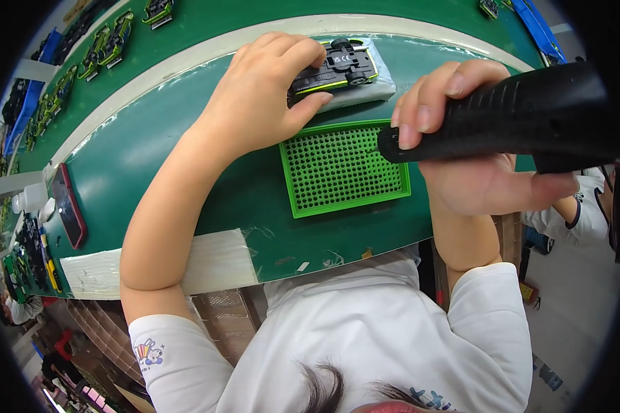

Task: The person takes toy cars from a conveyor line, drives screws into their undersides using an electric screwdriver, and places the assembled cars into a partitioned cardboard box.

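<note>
Toy car (pixel 342 63), black underside and wheels up, lying on a pale wrapped block (pixel 383 88) near the far edge of the green surface (pixel 134 148). Left grip (pixel 265 89) closed around the car's left end, thumb along the near side, fingers over the top. Right grip (pixel 465 184) clenched around a thick black tool (pixel 503 124), raised above the surface toward its right edge, fingertips near the tool's rounded end. Green tray (pixel 351 204) lying between the block and the near edge, filled with a regular grid of dark round spots; cannot tell whether holes or small parts. Red-edged phone (pixel 69 206) lying near the left edge. Whitish strip (pixel 217 258) along the near edge, toward the near left corner. Along the far edge, a curved white border (pixel 186 62), and beyond it several more black and green toy cars (pixel 115 40), well apart from the held one.
</note>
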The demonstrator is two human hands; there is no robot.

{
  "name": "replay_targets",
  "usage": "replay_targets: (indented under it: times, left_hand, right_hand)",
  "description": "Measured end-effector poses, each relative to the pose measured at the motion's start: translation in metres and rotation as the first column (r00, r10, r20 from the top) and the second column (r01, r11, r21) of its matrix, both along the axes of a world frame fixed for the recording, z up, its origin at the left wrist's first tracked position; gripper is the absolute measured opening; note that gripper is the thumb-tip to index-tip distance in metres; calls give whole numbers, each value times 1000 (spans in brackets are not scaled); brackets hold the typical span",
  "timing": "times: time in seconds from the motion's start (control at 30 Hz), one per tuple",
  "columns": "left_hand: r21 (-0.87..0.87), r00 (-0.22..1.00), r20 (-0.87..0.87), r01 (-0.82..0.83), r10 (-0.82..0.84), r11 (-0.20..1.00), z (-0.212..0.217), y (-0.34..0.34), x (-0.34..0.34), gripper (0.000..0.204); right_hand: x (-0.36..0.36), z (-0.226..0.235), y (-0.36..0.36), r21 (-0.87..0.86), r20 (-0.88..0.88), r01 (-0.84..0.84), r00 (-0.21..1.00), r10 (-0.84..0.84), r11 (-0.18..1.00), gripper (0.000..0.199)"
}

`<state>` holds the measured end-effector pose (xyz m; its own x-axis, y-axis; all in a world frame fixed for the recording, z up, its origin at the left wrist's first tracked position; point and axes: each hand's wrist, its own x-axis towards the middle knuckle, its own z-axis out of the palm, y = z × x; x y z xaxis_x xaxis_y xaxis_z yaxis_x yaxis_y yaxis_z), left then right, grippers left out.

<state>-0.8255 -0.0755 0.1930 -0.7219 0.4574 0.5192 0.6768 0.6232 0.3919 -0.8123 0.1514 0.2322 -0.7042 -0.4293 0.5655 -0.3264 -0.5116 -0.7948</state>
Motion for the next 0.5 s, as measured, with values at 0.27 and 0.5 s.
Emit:
replay_targets:
  times: [0.27,0.5]
  left_hand:
    - [32,998,-61,-18,20,999,-5,-1,-1,30]
    - [43,997,-78,-15,19,999,-7,-1,-2,29]
  right_hand:
    - [2,-7,-5,30,-1,-24,1000,24,999,107]
    - [12,-6,-8,119,89,80,992,-91,990,107]
